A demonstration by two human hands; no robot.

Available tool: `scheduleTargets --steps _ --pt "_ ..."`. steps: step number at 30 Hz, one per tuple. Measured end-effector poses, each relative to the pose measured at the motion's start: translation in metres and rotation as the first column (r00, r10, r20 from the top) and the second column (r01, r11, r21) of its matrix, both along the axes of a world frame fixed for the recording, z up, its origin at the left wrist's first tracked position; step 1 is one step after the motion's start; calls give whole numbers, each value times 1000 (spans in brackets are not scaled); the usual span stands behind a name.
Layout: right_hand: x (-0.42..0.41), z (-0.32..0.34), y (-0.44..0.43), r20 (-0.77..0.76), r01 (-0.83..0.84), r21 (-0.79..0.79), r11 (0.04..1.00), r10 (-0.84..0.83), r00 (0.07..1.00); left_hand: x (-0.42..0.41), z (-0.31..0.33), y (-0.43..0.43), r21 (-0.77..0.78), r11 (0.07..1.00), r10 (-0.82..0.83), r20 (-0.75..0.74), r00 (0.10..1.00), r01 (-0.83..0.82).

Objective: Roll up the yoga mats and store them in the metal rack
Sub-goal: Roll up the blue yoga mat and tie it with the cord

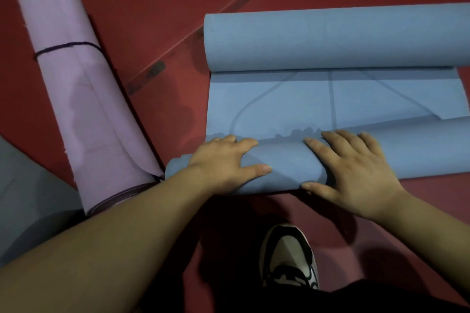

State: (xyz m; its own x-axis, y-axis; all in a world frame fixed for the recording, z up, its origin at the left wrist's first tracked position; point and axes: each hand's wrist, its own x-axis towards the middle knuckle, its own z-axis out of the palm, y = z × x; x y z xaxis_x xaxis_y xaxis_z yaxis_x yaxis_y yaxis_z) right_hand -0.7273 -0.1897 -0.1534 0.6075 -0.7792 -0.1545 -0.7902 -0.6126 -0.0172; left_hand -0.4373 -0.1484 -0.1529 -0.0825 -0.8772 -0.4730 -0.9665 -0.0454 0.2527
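Blue mat (356,99) at 12 o'clock, near end partly rolled, far end curled | left hand (226,160) and right hand (351,173) spread flat, pressing the roll | purple mat (84,99) at 10 o'clock, rolled and cord-tied | left to do: finish rolling, store both; rack not in view

The blue line-printed yoga mat (330,99) is laid on the red floor (152,7) with both ends rolled: a thick roll at the far end, a thinner roll at the near end. The purple yoga mat (84,99) is fully rolled, bound by a dark cord (66,46), and lies to its left.
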Motion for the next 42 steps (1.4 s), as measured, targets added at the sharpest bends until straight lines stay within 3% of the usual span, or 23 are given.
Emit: scheduleTargets --steps 4,8,10,14,18,22,27,29,32,34,39,42 --pt "5 5 -13 -16 26 79 997 -24 1000 4 1 -8 39 999 1 -15 1000 -1" --pt "11 13 -31 -62 55 201 978 -43 997 -12 -6 16 -321 947 30 140 990 17" --pt "15 17 -42 -86 70 283 957 -47 995 -20 -13 32 -413 909 18 174 985 56" --pt "16 15 -49 -81 60 312 948 -36 996 -19 -10 28 -325 944 23 206 978 47" --pt "12 12 -46 -19 9 223 975 -5 1000 -14 -3 15 -223 973 -19 206 978 66" --pt "-3 9 -35 -52 -81 128 988 88 995 -7 -2 5 -197 979 -23 175 984 58" --pt "0 6 -42 -76 -57 72 996 63 995 5 3 -20 -83 995 -46 108 993 55" --pt "6 8 -52 -88 -36 102 994 45 995 5 1 -22 -145 987 -53 120 991 70" --pt "9 12 -63 -106 -20 154 988 37 994 -7 -9 0 -449 885 -43 182 982 121" --pt "9 13 -67 -122 -11 179 984 33 992 -15 -16 10 -485 868 -10 193 981 104" --pt "16 18 -77 -110 -6 230 973 32 993 -14 -6 -6 -252 966 3 241 971 59" --pt "13 13 -77 -94 -30 146 989 44 995 -11 -1 -19 -197 979 0 212 977 43"
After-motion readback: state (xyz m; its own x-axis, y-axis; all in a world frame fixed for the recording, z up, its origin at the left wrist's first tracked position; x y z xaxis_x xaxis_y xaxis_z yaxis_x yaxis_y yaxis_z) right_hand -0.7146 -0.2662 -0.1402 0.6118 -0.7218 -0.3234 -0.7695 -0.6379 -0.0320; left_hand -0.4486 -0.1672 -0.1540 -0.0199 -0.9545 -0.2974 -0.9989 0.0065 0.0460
